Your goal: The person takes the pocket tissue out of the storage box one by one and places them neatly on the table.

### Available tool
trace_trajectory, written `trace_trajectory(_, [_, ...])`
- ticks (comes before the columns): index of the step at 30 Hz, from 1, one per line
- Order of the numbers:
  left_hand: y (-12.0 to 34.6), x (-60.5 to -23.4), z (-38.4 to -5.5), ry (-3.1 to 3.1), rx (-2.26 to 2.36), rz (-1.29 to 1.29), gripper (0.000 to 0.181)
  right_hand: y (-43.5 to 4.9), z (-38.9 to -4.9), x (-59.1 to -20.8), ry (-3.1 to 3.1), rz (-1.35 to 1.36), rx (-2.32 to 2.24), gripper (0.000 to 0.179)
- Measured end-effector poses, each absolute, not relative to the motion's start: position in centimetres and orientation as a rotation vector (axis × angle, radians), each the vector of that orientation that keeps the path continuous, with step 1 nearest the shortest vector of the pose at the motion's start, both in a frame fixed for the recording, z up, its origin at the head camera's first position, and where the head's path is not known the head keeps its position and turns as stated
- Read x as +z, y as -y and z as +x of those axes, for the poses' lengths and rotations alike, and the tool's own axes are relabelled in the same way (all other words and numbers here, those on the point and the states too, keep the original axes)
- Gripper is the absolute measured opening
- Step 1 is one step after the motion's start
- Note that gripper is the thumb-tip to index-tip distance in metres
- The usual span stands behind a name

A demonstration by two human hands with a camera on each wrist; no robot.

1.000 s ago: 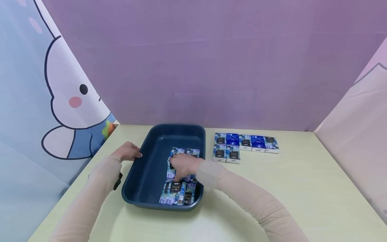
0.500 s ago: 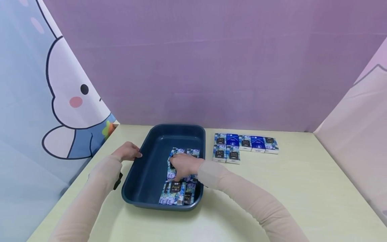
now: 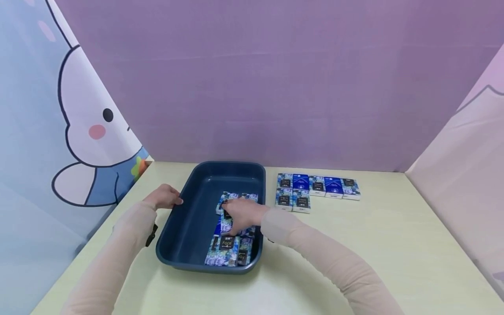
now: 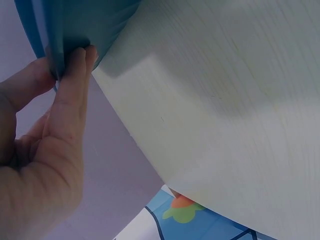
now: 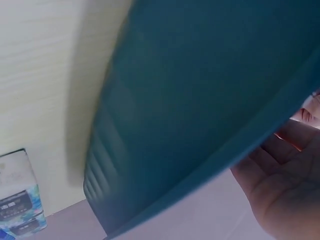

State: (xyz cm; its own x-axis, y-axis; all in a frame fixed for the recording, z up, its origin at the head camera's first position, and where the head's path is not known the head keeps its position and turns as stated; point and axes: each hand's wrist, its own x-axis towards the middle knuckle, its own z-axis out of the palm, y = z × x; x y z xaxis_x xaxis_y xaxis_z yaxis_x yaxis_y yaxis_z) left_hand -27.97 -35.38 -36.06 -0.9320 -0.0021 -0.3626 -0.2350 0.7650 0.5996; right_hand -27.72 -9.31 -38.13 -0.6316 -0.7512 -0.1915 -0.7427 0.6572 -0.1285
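A dark blue plastic basin [image 3: 189, 232] stands on the table, with flower-patterned tissue packs along its right side. My left hand [image 3: 164, 197] pinches the basin's left rim between thumb and fingers, seen close in the left wrist view. Inside the basin, my right hand [image 3: 245, 213] grips a flower-patterned tissue pack [image 3: 226, 225] and partly covers it. Beneath that pack, a strip of a blue pack [image 3: 217, 227] shows at the left. Other patterned packs [image 3: 222, 251] lie nearer the front wall. In the right wrist view the basin's outer wall [image 5: 175, 100] hides the fingertips.
To the basin's right, several tissue packs [image 3: 301, 201], patterned and plain blue, lie side by side in two rows on the pale table [image 3: 374, 245]. A purple backdrop [image 3: 275, 87] rises behind the table, and a cartoon-printed curtain [image 3: 31, 175] hangs at the left.
The tissue pack under my right hand has shifted slightly right, uncovering a blue pack's edge below it. My left hand keeps its hold on the rim.
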Motion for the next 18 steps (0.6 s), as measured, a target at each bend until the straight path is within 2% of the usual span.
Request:
trace_trajectory(10, [35.4, -36.1, -27.8, -2.622, 0.965, -0.176, 0.036, 7.9, -28.2, -37.4, -2.686, -1.220, -0.119, 0.079])
trace_trajectory(18, [35.6, -36.3, -28.0, -2.623, 0.963, -0.168, 0.036, 6.1, -28.5, -36.3, -2.703, -1.185, -0.094, 0.082])
